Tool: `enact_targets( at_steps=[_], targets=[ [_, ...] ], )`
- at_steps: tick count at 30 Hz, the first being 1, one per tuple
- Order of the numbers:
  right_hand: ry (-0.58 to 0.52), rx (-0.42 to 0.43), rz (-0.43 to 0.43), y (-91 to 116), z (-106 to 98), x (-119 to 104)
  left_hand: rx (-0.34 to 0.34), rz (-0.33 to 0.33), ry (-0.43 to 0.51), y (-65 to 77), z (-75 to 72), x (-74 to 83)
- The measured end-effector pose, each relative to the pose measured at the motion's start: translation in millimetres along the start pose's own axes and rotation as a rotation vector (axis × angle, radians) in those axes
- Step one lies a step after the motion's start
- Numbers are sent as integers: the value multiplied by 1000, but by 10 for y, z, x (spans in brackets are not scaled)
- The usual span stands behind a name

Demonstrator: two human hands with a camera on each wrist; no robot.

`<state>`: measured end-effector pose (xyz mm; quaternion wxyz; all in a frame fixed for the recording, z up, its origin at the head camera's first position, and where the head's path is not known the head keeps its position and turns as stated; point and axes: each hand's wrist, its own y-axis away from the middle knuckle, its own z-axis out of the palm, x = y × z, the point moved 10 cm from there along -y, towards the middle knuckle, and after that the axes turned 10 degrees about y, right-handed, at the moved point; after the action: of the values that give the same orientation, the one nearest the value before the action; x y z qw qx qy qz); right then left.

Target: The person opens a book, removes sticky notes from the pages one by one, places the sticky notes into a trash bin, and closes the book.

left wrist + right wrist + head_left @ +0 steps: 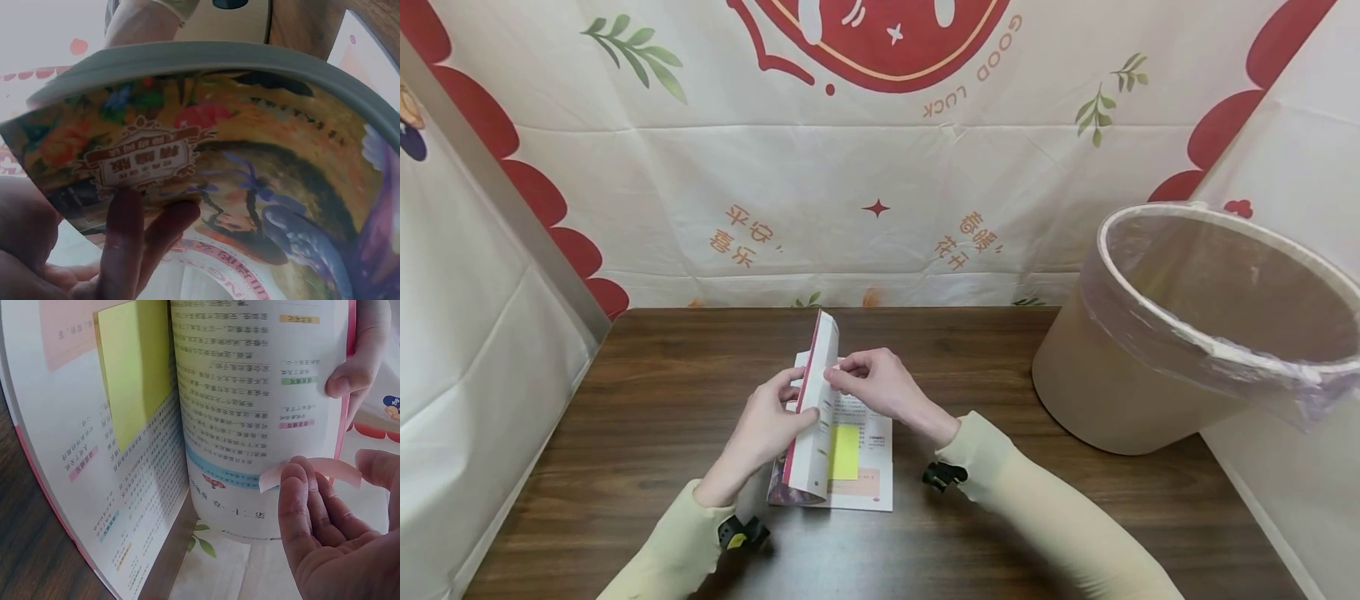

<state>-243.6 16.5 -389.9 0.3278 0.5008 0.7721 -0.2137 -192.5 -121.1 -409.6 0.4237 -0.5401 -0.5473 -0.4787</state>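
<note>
An open book [876, 454] rests on the table, its left part lifted and bent upright. My left hand [772, 421] grips this raised part, thumb on the page side and fingers against the colourful illustrated cover [294, 169]. A yellow sticky note [846, 457] lies on the right-hand page near the spine; it shows large in the right wrist view. At the raised page's outer edge my right hand [883, 383] holds a curved pink paper strip [337, 469] between thumb and fingers. The strip's other end overlaps the printed page [250, 412].
A large beige bin [1120, 375] with a clear plastic liner stands at the right of the brown wooden table [662, 375]. Behind the table hangs a printed white cloth [850, 167], with more cloth at both sides. Black wrist straps [943, 475] sit at both sleeves.
</note>
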Motion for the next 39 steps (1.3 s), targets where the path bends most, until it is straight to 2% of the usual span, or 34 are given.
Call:
enact_targets(
  at_steps=[5,10,16,23,29,39],
  targets=[
    [-1,7,-10,9,-28,8,-17,-7,96,13,-65,-25],
    [-20,3,13,22,-46,77,-23,-23,109,21,-133,-56],
    [-19,13,75,48,-97,234,-39,-32,155,27,-235,-71],
    [-43,24,104,79,-166,383,-63,-64,195,41,-419,-126],
    [-15,44,145,106,-202,550,-99,-75,244,43,-575,-204],
    [-23,33,225,185,-205,813,-107,-112,324,47,-745,-342]
  ],
)
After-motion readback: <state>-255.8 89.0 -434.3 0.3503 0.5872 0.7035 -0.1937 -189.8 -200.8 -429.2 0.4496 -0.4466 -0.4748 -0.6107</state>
